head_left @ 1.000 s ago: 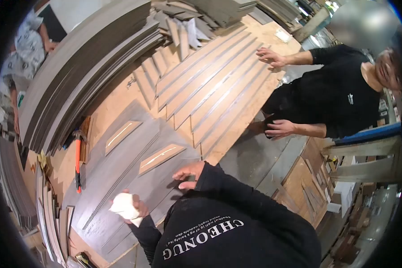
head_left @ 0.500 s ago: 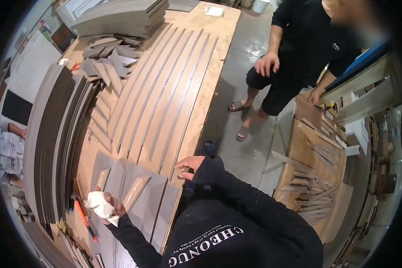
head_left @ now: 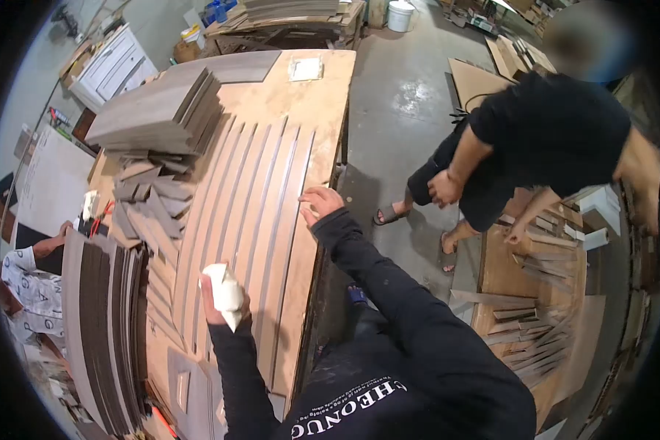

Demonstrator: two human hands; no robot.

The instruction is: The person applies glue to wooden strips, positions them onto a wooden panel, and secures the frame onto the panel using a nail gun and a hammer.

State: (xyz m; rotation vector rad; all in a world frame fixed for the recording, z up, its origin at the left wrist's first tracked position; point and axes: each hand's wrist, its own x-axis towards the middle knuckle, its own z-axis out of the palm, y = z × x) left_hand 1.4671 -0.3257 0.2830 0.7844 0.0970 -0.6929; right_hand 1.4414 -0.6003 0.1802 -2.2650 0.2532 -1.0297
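My left hand (head_left: 210, 302) is closed around a white, soft bag (head_left: 228, 292) with a pointed end, held above the lower part of several long, curved wooden strips (head_left: 251, 209). The strips lie side by side on the table, with grey or shiny lines along their edges. My right hand (head_left: 323, 204) is at the outer strip near the table's right side, thumb and fingers apart with nothing in them; whether the fingertips touch the strip I cannot tell. Grey panels (head_left: 194, 381) with small pale pieces on them lie near my left forearm.
Tall stacked curved boards (head_left: 99, 330) stand at the left, and another board stack (head_left: 158, 110) lies at the back. Between them is a heap of offcuts (head_left: 150, 198). A person in black (head_left: 543, 139) bends over a bench (head_left: 491, 271) with loose strips. Another person's patterned sleeve (head_left: 26, 286) shows left.
My view has shifted along the table. Both hands have moved forward, the left carrying the white bag from the grey panels to over the strips. The person in black has bent toward the bench.
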